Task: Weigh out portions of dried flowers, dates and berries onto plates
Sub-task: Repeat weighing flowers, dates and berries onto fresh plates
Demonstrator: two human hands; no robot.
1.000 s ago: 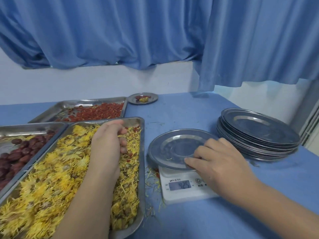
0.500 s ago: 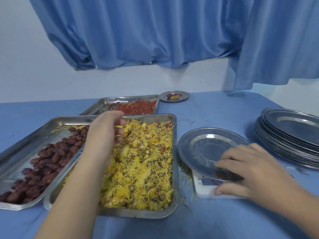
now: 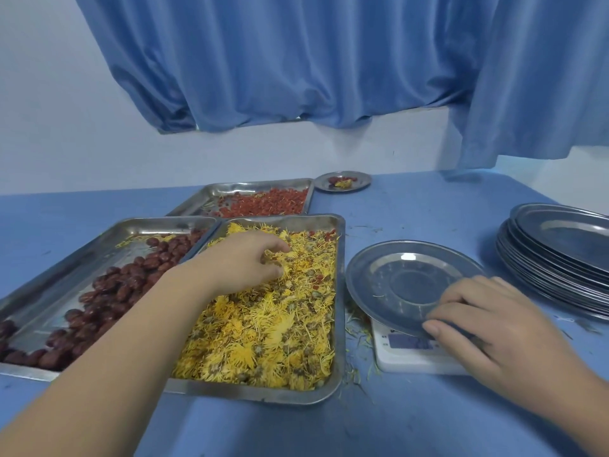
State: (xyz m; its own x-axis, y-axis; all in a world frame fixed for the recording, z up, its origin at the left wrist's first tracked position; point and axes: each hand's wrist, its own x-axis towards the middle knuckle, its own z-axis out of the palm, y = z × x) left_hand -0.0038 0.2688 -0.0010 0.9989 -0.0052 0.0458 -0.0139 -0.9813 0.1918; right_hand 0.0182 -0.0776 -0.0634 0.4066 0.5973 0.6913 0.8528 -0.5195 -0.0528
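Roughly speaking, the weighing looks to be at an early stage. Nearest, on the blue table (image 3: 395, 423), the right hand (image 3: 494, 328) holds the near rim of a metal plate (image 3: 395, 278) that sits on the white scale (image 3: 408, 357). Its thumb lies at the edge and its curled fingers rest on top of the rim, so it pinches the plate as if to steady it. The scale's display is too blurred to read. Only a stray petal or two lies on this plate, so this portion is not yet begun.

Just left of the scale, the flower tray (image 3: 340, 291) is heaped with yellow dried flowers (image 3: 263, 328), and loose petals are scattered on the table between the two. The left hand (image 3: 244, 262) reaches into the far half of that tray, fingers curled down into the heap and pinching a tuft. How much it has gathered I cannot tell. The step in hand seems to be taking flowers for the plate.

Close against that tray on the left, the date tray (image 3: 66, 275) holds dark red dates (image 3: 112, 291). To the right, apart from the scale, a stack of plates (image 3: 553, 258) waits, which suggests many portions are left.

Farther back, the berry tray (image 3: 211, 192) carries a thin layer of red berries (image 3: 270, 202). Beyond its right corner stands one small filled plate (image 3: 362, 183) with red and yellow pieces, seemingly the only finished portion in view. For the present plate, flowers, dates and berries all remain to be weighed.
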